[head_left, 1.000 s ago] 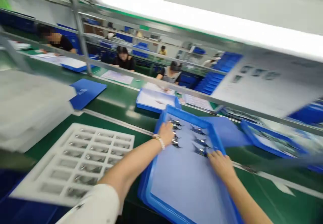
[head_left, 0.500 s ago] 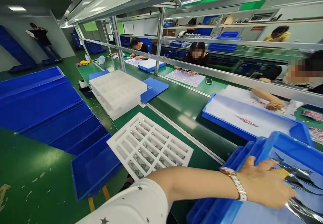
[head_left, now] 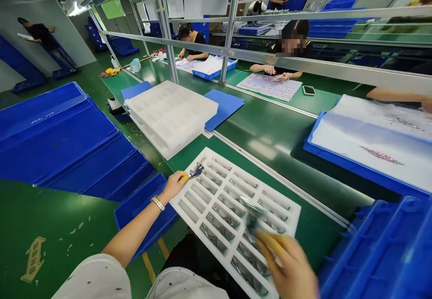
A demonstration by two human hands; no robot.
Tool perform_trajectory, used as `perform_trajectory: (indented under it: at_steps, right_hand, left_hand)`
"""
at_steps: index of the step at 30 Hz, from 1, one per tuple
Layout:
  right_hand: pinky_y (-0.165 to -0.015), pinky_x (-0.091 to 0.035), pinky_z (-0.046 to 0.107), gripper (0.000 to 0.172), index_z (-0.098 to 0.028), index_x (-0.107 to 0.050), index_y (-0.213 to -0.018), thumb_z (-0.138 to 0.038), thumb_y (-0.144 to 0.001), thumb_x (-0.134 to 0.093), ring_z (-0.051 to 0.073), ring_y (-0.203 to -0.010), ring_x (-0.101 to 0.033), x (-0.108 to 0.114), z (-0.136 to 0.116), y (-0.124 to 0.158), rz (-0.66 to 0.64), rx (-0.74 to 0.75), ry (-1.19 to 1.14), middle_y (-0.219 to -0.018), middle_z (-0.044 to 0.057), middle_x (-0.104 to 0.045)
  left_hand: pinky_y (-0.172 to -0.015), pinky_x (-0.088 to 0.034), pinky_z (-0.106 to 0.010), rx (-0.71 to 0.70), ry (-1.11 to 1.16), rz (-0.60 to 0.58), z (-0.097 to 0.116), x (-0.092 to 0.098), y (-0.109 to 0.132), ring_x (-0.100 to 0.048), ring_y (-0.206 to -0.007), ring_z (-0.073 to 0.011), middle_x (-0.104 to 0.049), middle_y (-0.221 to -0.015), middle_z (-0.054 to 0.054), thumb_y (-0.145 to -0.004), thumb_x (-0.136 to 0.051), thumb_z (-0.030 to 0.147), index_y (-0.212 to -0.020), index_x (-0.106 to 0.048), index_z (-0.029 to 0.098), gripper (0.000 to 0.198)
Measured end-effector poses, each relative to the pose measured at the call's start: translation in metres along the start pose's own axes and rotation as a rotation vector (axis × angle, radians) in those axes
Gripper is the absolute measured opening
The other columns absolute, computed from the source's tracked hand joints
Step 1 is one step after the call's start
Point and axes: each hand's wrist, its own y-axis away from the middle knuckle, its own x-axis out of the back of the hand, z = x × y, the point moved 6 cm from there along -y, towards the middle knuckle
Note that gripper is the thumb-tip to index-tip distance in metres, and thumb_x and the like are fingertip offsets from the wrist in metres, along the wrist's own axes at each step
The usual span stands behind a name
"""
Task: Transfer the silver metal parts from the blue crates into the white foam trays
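Note:
A white foam tray [head_left: 293, 209] with rows of slots lies on the green bench in front of me. Shiny curved metal pieces [head_left: 221, 225] sit in most slots; a few at the left edge hold none. My left hand [head_left: 175, 185], with yellow finger covers, pinches a shiny metal piece [head_left: 196, 171] over the tray's upper left slots. Blurred by motion, my right hand [head_left: 292, 267] is closed on another shiny metal piece [head_left: 252, 220] above the tray's right part. How many pieces it holds cannot be made out.
Stacked white foam trays [head_left: 175, 110] stand beyond, beside a blue sheet [head_left: 224, 108]. Blue bins [head_left: 67, 141] are stacked at left, more blue trays [head_left: 381, 245] at right. A metal frame rail [head_left: 263, 56] crosses ahead; co-workers [head_left: 292, 42] sit behind it.
My left hand has come from the blue tray at right to the foam tray's left side, with a metal piece. My right hand has come into view. The camera has turned left.

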Motion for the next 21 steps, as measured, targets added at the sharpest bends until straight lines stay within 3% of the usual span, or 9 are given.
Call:
perform_trajectory:
  at_steps: [3, 6, 8, 15, 18, 21]
  right_hand:
    - [-0.070, -0.052, 0.030, 0.032, -0.020, -0.075, -0.091, -0.022, -0.099, -0.044, 0.020, -0.082, -0.060, -0.056, -0.033, -0.051, -0.153, -0.015, 0.049, -0.083, 0.008, -0.067]
    - [-0.074, -0.048, 0.029, 0.031, -0.020, -0.073, -0.080, -0.014, -0.095, -0.046, 0.021, -0.089, -0.059, -0.121, -0.041, -0.088, -0.449, -0.034, 0.161, -0.085, 0.008, -0.066]
    - [-0.076, -0.046, 0.031, 0.029, -0.019, -0.072, -0.078, -0.011, -0.093, -0.047, 0.023, -0.093, -0.059, -0.148, -0.038, -0.095, -0.589, -0.023, 0.222, -0.089, 0.009, -0.067]
    - [-0.077, -0.042, 0.033, 0.035, -0.018, -0.073, -0.085, -0.001, -0.087, -0.042, 0.026, -0.103, -0.060, -0.172, -0.042, -0.100, -0.887, 0.055, 0.380, -0.099, 0.011, -0.069]
    - [-0.077, -0.042, 0.033, 0.034, -0.018, -0.073, -0.083, 0.001, -0.085, -0.044, 0.026, -0.101, -0.062, -0.182, -0.051, -0.114, -0.942, 0.027, 0.440, -0.097, 0.012, -0.070]
    - [-0.077, -0.043, 0.034, 0.031, -0.019, -0.073, -0.083, 0.001, -0.083, -0.049, 0.026, -0.098, -0.063, -0.177, -0.051, -0.117, -0.954, -0.004, 0.444, -0.093, 0.010, -0.071]
  left_hand:
    - [-0.071, -0.046, -0.026, 0.134, 0.071, 0.050, -0.050, 0.014, 0.007, -0.059, -0.076, -0.0146, -0.068, -0.081, -0.001, -0.087, -0.057, 0.031, -0.081, -0.066, 0.018, 0.018]
    - [-0.073, -0.048, -0.027, 0.200, 0.141, 0.031, -0.080, 0.003, 0.016, -0.061, -0.079, -0.0162, -0.069, -0.083, -0.002, -0.087, -0.057, 0.033, -0.080, -0.066, 0.018, 0.018]
    - [-0.077, -0.050, -0.028, 0.204, 0.165, -0.008, -0.091, -0.006, 0.021, -0.063, -0.083, -0.0171, -0.071, -0.087, -0.002, -0.088, -0.057, 0.032, -0.083, -0.067, 0.019, 0.017]
    - [-0.090, -0.050, -0.034, 0.118, 0.129, -0.091, -0.103, -0.013, 0.025, -0.066, -0.096, -0.0198, -0.072, -0.101, -0.005, -0.091, -0.055, 0.026, -0.095, -0.070, 0.019, 0.017]
    - [-0.091, -0.051, -0.033, 0.063, 0.093, -0.171, -0.099, -0.012, 0.022, -0.066, -0.097, -0.0188, -0.072, -0.102, -0.005, -0.092, -0.055, 0.023, -0.094, -0.069, 0.019, 0.015]
    - [-0.088, -0.051, -0.030, 0.010, 0.011, -0.272, -0.088, -0.006, 0.018, -0.065, -0.095, -0.0171, -0.070, -0.104, -0.005, -0.092, -0.052, 0.020, -0.092, -0.068, 0.019, 0.015]
